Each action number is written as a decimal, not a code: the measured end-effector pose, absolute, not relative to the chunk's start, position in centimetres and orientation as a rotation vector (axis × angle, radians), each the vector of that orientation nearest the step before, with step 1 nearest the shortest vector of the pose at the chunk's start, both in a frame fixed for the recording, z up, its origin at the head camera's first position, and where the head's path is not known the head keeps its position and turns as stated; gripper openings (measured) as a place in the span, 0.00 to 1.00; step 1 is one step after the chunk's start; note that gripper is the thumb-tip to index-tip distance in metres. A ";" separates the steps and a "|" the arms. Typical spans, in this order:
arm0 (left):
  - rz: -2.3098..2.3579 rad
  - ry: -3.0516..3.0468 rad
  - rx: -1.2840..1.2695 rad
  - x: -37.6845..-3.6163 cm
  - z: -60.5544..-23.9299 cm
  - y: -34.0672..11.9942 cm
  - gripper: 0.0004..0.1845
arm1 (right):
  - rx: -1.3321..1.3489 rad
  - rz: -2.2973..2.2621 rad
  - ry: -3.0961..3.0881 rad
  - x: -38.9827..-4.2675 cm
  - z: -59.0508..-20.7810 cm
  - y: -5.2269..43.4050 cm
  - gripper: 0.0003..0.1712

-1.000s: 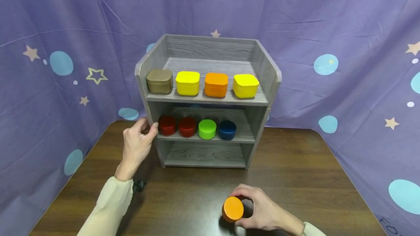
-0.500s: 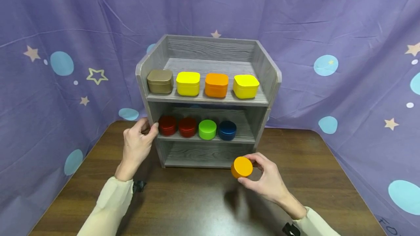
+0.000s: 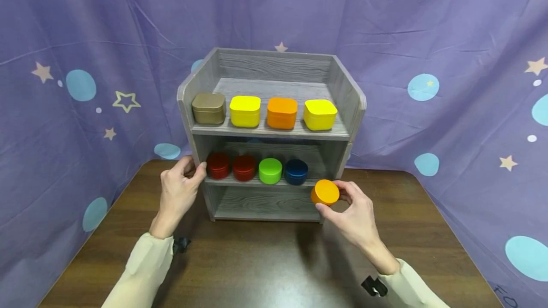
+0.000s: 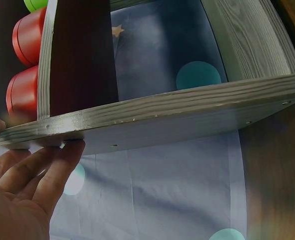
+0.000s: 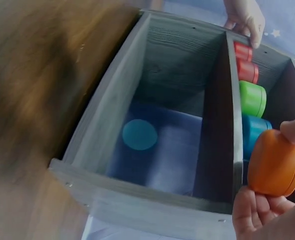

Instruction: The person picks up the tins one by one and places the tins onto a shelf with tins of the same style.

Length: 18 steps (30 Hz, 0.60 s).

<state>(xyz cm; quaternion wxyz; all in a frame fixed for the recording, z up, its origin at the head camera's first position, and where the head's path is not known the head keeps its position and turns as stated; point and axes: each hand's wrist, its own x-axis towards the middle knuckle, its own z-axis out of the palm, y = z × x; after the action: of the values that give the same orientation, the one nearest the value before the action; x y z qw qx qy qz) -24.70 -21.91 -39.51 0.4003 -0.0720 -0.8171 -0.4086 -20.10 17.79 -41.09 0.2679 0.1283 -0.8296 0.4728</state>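
Fingers [image 3: 344, 187] and thumb of the right hand [image 3: 353, 213] pinch a round orange metal tin [image 3: 325, 192] by its rim, tin held in the air just in front of the right end of the middle shelf, lid facing the camera. Right wrist view confirms it: tin [image 5: 275, 163] clamped between thumb and fingertips, right beside the round dark-blue tin [image 5: 253, 131].

Left hand [image 3: 177, 193] grips the left side panel of the grey wood-grain 3-tier shelf unit [image 3: 205, 72], thumb at the front edge near the middle shelf, fingers curled round behind; left wrist view shows the fingers [image 4: 42, 172] pressed under the board.

Middle shelf, L to R: two round red tins [image 3: 218, 164], a round green tin [image 3: 270, 170], the blue one. Top shelf: square bronze tin [image 3: 208, 108], square yellow tin [image 3: 245, 110], square orange tin [image 3: 282, 112], second yellow one. Unit stands on a dark brown wooden table [image 3: 257, 265], purple star-print cloth [image 3: 85, 27] behind.
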 end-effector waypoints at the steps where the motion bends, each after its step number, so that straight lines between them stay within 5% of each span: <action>1: -1.033 -2.066 -0.183 -24.7 -39.5 -21.9 0.05 | 0.325 1.266 -2.236 -20.2 -41.0 17.6 0.33; 18: -1.028 -2.035 -0.212 -24.9 -39.7 -21.9 0.05 | 0.051 1.125 -2.216 -20.3 -40.2 14.3 0.32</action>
<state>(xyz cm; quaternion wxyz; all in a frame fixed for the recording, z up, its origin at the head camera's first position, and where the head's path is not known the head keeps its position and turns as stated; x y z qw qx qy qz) -24.87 -21.92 -39.70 0.4132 -0.0842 -0.8094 -0.4087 -20.30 14.27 -40.23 0.3219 0.0193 -0.8441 0.4284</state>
